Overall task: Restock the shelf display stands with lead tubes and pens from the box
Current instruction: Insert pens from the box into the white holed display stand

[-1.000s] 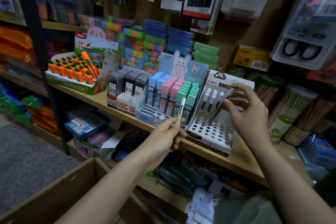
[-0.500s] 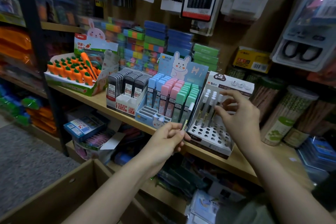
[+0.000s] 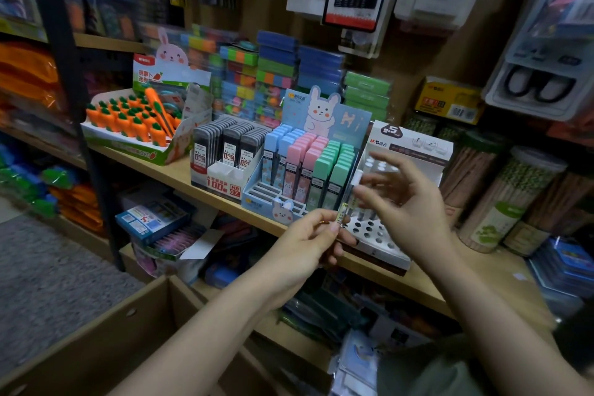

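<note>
My left hand [image 3: 308, 244] pinches the lower end of a clear pen with a white cap [image 3: 348, 196], held upright in front of the shelf. My right hand [image 3: 401, 202] hovers just right of the pen with fingers spread, its fingertips close to the pen's barrel; motion blur hides whether they touch. Behind the hands stands the white pen stand [image 3: 379, 238] with round holes, a few pens at its back mostly hidden. Left of it are the blue bunny lead-tube stand [image 3: 286, 206] and the white stand of black lead tubes [image 3: 221, 173]. The cardboard box [image 3: 106, 344] lies below.
A carrot-eraser display [image 3: 128, 125] sits at the shelf's left. Tubs of pencils [image 3: 511, 199] stand to the right of the pen stand. The wooden shelf edge [image 3: 418, 286] runs under the hands. Packaged goods hang on the wall above. A black upright [image 3: 80, 125] stands at the left.
My right hand has come off the pens in the white stand and moved toward the pen in my left hand. My left hand has raised that pen upright.
</note>
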Tool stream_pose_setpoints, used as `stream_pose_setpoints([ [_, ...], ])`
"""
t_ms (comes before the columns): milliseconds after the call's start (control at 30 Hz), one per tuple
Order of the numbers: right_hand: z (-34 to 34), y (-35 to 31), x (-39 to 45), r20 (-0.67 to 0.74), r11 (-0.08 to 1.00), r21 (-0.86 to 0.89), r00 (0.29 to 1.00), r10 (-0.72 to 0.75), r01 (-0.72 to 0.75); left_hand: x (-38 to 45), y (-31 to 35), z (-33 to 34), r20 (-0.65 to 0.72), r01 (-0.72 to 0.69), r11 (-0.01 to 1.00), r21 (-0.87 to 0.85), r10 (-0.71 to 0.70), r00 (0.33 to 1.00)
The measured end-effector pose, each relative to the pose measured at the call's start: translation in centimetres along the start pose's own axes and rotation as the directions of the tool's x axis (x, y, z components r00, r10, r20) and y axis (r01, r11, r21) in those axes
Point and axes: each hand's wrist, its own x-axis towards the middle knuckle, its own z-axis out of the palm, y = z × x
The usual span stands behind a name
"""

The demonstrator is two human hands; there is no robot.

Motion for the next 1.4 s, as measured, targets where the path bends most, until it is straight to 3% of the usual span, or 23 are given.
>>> stream_pose_setpoints([
  [133,0.4,-0.5,-0.1,0.024,0.994,0.104,0.999,0.024,-0.026,0.1,0.0,0.2,0.013,-0.004,1.000,0.023,0.004,1.000],
  [200,-0.6,-0.5,0.1,-0.006,0.991,0.136,1.000,0.021,-0.020,0.2,0.0,0.1,-0.030,-0.043,0.976,0.211,0.050,0.998],
  [233,-1.3,-0.4,0.3,-0.045,0.989,0.145,0.999,0.023,-0.016,0.3,-0.1,-0.1,-0.059,-0.083,0.914,0.397,0.116,0.991],
  [333,-3.7,0.0,1.1,-0.229,0.993,0.120,0.973,0.006,0.022,0.0,-0.9,-0.4,0.013,-0.216,0.537,0.815,0.355,0.935],
  [433,-4.8,1.0,1.3,-0.314,0.993,-0.088,0.944,-0.104,0.080,-0.3,-2.1,-0.2,0.229,-0.331,0.177,0.927,0.433,0.872],
  [500,-4.7,1.7,1.2,-0.296,0.983,-0.173,0.949,-0.109,0.059,-0.3,-2.9,0.0,0.291,-0.341,0.064,0.938,0.393,0.873],
  [767,-4.6,2.0,0.9,-0.265,0.974,-0.210,0.955,-0.135,0.079,0.6,-3.7,0.1,0.281,-0.272,-0.074,0.960,0.316,0.906],
  [1133,-3.5,1.7,1.2,-0.248,0.966,-0.251,0.961,-0.125,0.061,0.5,-3.8,0.0,0.282,-0.280,-0.054,0.958,0.335,0.899],
  [1233,-3.2,2.0,1.0,-0.179,0.935,-0.353,0.979,-0.098,0.029,0.5,-3.8,0.0,0.284,-0.282,-0.056,0.958,0.344,0.895],
  [1400,-2.6,1.8,0.7,-0.172,0.893,-0.441,0.969,-0.180,0.088,0.5,-3.9,0.0,0.296,-0.290,-0.070,0.955,0.347,0.890],
])
